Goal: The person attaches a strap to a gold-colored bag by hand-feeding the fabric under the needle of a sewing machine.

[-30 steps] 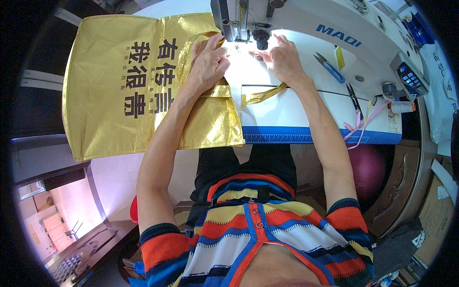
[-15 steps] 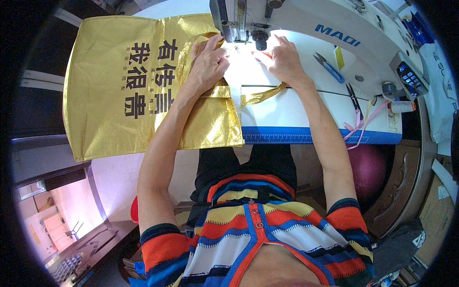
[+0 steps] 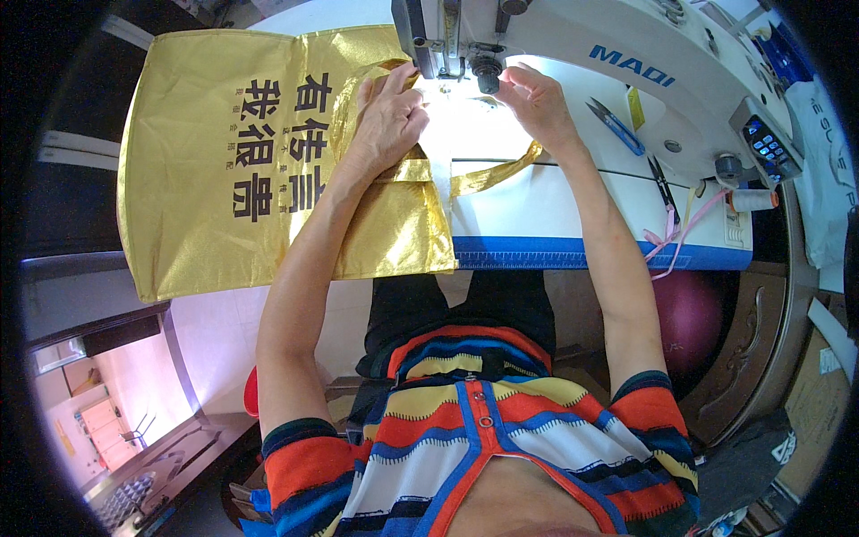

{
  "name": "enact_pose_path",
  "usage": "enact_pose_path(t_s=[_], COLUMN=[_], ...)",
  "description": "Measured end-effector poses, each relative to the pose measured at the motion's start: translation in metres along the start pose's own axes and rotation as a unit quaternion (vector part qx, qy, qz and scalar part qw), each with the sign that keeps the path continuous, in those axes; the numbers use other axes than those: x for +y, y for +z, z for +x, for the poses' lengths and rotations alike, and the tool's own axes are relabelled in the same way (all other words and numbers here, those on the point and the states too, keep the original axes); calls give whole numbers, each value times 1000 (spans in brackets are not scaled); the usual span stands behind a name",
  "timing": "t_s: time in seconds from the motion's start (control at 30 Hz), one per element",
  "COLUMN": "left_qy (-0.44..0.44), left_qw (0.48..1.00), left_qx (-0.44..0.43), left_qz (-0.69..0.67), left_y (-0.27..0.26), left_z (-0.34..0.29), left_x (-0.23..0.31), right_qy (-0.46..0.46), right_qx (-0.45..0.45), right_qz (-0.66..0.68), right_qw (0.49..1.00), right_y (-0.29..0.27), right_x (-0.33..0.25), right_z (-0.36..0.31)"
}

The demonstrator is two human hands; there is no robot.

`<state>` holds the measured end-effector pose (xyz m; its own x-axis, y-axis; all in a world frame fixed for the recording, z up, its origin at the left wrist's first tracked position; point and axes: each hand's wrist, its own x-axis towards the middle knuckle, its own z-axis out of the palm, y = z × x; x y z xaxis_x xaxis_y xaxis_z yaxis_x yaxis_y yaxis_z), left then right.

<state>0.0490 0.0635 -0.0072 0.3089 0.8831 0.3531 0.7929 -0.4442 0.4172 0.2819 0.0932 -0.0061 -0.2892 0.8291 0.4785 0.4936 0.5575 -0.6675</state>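
Observation:
A gold bag (image 3: pixel 192 179) with dark printed characters lies across the left of the sewing table. My left hand (image 3: pixel 391 116) is closed on its edge beside the sewing machine's needle area, fingers curled over a fold of gold strap. From the bag a shiny gold strap (image 3: pixel 497 176) curves right and up toward my right wrist, then fades into bright lamp glare. My right hand (image 3: pixel 541 106) is beside a round black knob (image 3: pixel 486 73) of the sewing machine (image 3: pixel 573 40). Its thumb and fingers are pinched together; anything between them is lost in the glare.
Blue-handled snips (image 3: pixel 617 127) and black scissors (image 3: pixel 663 186) tied with pink ribbon (image 3: pixel 662 238) lie right of my right forearm. A white thread spool (image 3: pixel 753 200) sits near a lit control panel (image 3: pixel 766 141). A blue ruler strip (image 3: pixel 528 254) lines the table's front edge.
My right hand has moved slightly up and right, away from the needle area, its fingers drawing together. The strap by my right wrist has shifted slightly. My left hand and the bag stay put.

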Motion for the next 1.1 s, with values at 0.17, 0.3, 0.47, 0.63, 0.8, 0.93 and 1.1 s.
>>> enact_pose_path(t_s=[0.17, 0.3, 0.47, 0.63, 0.8, 0.93, 1.1], left_qy=[4, -2, 19, 15, 12, 5, 7], left_qw=[1000, 1000, 1000, 1000, 1000, 1000, 1000], left_qx=[1, -13, 0, -17, -1, -15, -13], left_qz=[-6, -4, -15, -6, -22, -4, -4], left_y=[-1, -2, -3, -3, -1, -4, -3], left_z=[0, 2, 0, 0, -1, 0, 0], left_x=[-1, 0, 2, -1, -1, 1, 1], right_qy=[6, 44, 21, 38, 30, 43, 44], right_qx=[3, -4, 26, 28, 38, 20, 28], right_qz=[-10, -28, -27, -12, 2, -5, 2], right_qw=[1000, 999, 999, 999, 999, 999, 999], right_y=[0, 0, 1, 0, 0, -1, 0], right_x=[-1, -6, -1, -7, -7, -3, -5], right_z=[3, 1, 4, 2, 3, 3, 3])
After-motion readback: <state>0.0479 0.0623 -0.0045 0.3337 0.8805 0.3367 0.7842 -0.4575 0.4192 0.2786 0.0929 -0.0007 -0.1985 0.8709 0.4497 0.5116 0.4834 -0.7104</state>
